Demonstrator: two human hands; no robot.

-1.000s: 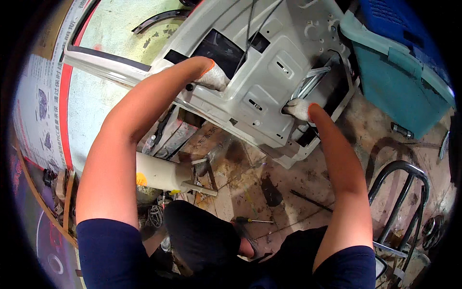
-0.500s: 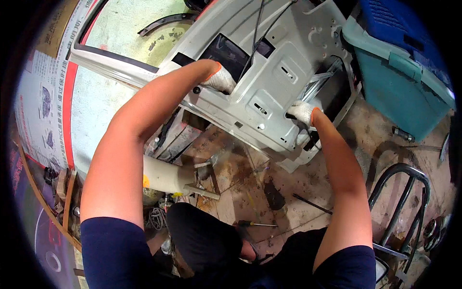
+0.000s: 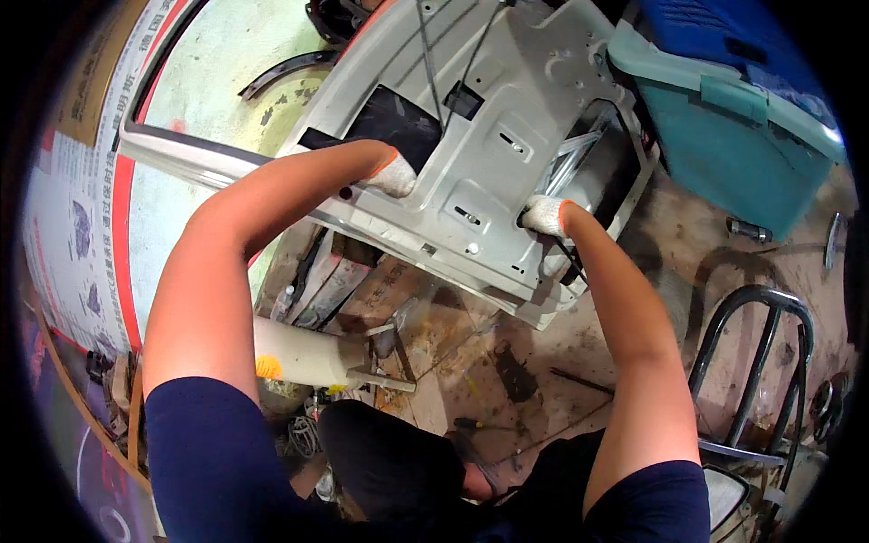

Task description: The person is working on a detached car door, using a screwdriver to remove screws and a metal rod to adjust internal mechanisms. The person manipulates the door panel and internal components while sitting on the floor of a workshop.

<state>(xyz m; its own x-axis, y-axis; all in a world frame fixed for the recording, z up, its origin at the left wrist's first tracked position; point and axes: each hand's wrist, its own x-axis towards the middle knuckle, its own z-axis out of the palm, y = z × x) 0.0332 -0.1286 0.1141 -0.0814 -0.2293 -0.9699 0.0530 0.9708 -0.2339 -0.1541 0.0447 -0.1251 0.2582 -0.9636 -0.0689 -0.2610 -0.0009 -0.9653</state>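
1. I have the pale car door slanting across the upper middle of my head view, its window frame reaching off to the left. Both gloved hands are on it.
2. Left hand: white knit glove with an orange cuff, at the near corner of a large dark opening in the door's inner panel. The fingertips are out of my sight, so I cannot tell whether they grasp the edge or merely rest there.
3. Right hand: matching glove, fingers bent at the rim of another large opening, on the right part of the panel. The tips are hidden; I cannot tell whether they clench anything.
4. Beyond the right hand, I note a bright metal rail within that opening.
5. To the right of the door I log a teal bin with something blue on top.
6. Lower right: a black tubular frame, near the floor's edge of my view.
7. On the tiled floor, a screwdriver lies near the person's foot.
8. Left of centre, below the door: a cream cylinder bearing an orange patch.
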